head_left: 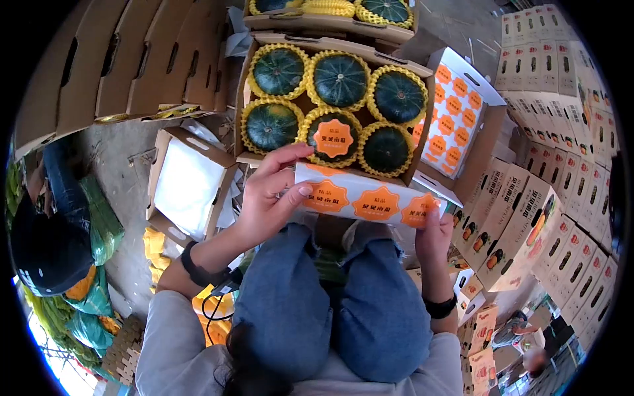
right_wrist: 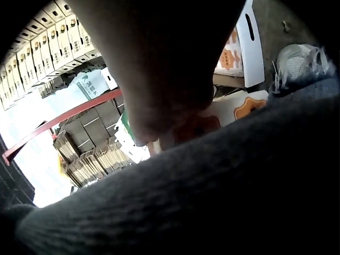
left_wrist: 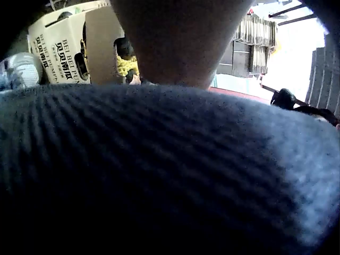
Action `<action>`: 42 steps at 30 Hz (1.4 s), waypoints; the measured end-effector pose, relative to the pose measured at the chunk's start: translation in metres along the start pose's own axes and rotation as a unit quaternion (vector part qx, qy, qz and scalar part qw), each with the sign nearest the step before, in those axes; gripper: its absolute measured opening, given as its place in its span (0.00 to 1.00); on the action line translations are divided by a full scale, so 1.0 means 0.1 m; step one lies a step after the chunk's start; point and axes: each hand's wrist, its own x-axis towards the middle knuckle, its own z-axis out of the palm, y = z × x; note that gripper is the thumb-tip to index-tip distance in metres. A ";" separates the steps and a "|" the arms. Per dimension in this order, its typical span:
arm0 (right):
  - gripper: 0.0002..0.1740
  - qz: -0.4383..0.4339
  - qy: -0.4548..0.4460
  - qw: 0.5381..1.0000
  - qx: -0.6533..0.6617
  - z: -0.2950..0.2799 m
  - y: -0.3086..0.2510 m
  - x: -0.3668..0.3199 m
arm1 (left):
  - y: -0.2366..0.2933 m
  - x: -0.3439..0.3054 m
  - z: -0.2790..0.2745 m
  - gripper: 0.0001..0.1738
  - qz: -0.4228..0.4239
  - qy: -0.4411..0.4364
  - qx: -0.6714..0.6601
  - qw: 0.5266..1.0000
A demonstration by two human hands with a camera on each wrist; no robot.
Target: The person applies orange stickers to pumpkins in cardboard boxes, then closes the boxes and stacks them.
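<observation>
A strip of orange labels on white backing (head_left: 360,198) stretches between the two hands, just in front of a carton of pumpkins. My left hand (head_left: 267,191) pinches its left end, thumb on top, with the index finger reaching toward the carton. At the other end, my right hand (head_left: 434,239) grips the strip with the thumb over an orange label. One front pumpkin carries an orange label (head_left: 335,137) on its top. Several dark green pumpkins (head_left: 340,79) in yellow foam nets sit in the carton (head_left: 247,158). In the left wrist view the fingers are hidden.
To the right stands an open box (head_left: 485,86) with sheets of orange labels (head_left: 454,112). A box of white sheets (head_left: 188,185) lies at left. Folded cartons (head_left: 125,59) line the left side; printed pumpkin boxes (head_left: 522,224) stack at right. Another person (head_left: 53,231) is at far left.
</observation>
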 end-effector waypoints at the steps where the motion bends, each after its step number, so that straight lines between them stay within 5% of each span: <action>1: 0.24 0.009 0.024 1.000 0.010 0.00 0.04 0.02 | -0.03 0.01 -0.02 0.11 0.032 0.006 0.027 0.999; 2: 0.23 0.040 0.042 0.997 0.057 -0.01 0.05 0.02 | -0.04 0.01 -0.05 0.11 0.064 0.012 0.054 0.996; 4: 0.23 0.103 0.082 0.980 0.148 0.15 -0.18 0.06 | 0.01 0.01 -0.05 0.11 0.000 -0.016 -0.009 1.000; 8: 0.23 0.025 -0.007 0.999 -0.040 0.00 -0.08 0.07 | -0.04 -0.02 0.00 0.11 -0.125 -0.006 -0.077 0.989; 12: 0.17 -0.048 0.002 0.998 -0.050 0.20 -0.29 0.07 | 0.00 -0.04 -0.04 0.08 -0.248 -0.031 -0.087 0.964; 21: 0.11 -0.056 -0.081 0.990 -0.097 0.19 -0.29 0.10 | -0.15 -0.04 -0.05 0.08 -0.227 0.041 -0.266 0.936; 24: 0.10 -0.085 -0.133 0.973 -0.168 0.15 -0.35 0.09 | -0.06 -0.06 -0.20 0.10 -0.221 -0.062 -0.192 0.954; 25: 0.10 -0.098 -0.154 0.966 -0.181 0.17 -0.38 0.09 | -0.13 -0.07 -0.31 0.10 -0.186 -0.172 -0.088 0.963; 29: 0.10 -0.121 -0.270 0.935 -0.195 0.17 -0.41 0.15 | -0.20 0.02 -0.46 0.10 -0.232 -0.305 -0.003 0.923; 32: 0.10 -0.093 -0.313 0.929 -0.172 0.24 -0.46 0.15 | -0.37 0.24 -0.49 0.08 -0.348 0.049 -0.211 0.912; 34: 0.11 -0.078 -0.306 0.934 -0.167 0.25 -0.47 0.16 | -0.45 0.44 -0.64 0.09 -0.085 0.140 0.047 0.985; 35: 0.11 -0.075 -0.296 0.937 -0.172 0.24 -0.48 0.16 | -0.40 0.47 -0.70 0.09 0.022 0.107 0.220 0.969; 38: 0.12 -0.061 -0.264 0.946 -0.176 0.18 -0.50 0.14 | -0.66 0.47 -0.90 0.11 0.321 -0.080 0.380 0.864; 42: 0.12 -0.038 -0.223 0.961 -0.161 0.10 -0.42 0.11 | -0.72 0.38 -0.88 0.13 0.341 -0.095 0.403 0.844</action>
